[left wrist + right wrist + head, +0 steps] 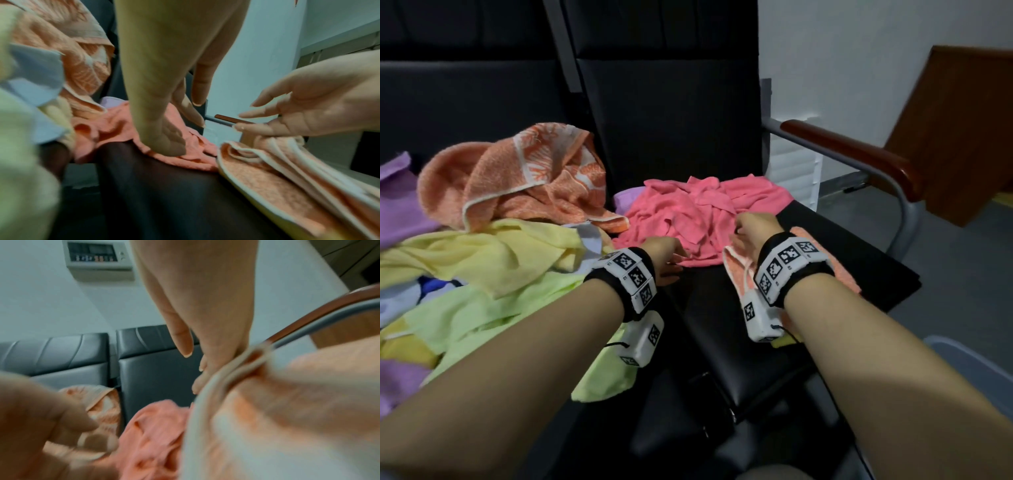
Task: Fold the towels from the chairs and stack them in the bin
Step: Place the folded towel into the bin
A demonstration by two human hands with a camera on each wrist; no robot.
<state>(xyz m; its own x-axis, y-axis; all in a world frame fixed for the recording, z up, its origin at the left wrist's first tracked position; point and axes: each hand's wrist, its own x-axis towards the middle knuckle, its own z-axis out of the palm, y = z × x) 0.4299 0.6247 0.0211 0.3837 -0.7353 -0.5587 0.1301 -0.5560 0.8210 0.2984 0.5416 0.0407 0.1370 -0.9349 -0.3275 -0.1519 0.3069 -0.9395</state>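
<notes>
A crumpled pink towel lies on the black chair seat. My left hand is at its near edge; in the left wrist view the thumb presses on the pink towel while the other fingers stay straight. To the right, a folded peach towel with a white border lies on the seat under my right wrist. My right hand hovers over it, open, with the palm and spread fingers showing and the hand's edge touching the folded towel.
The left chair holds a heap: an orange patterned towel, a yellow one, a lime green one and purple cloth. A wood-topped armrest bounds the seat on the right. A grey-blue container rim shows at lower right.
</notes>
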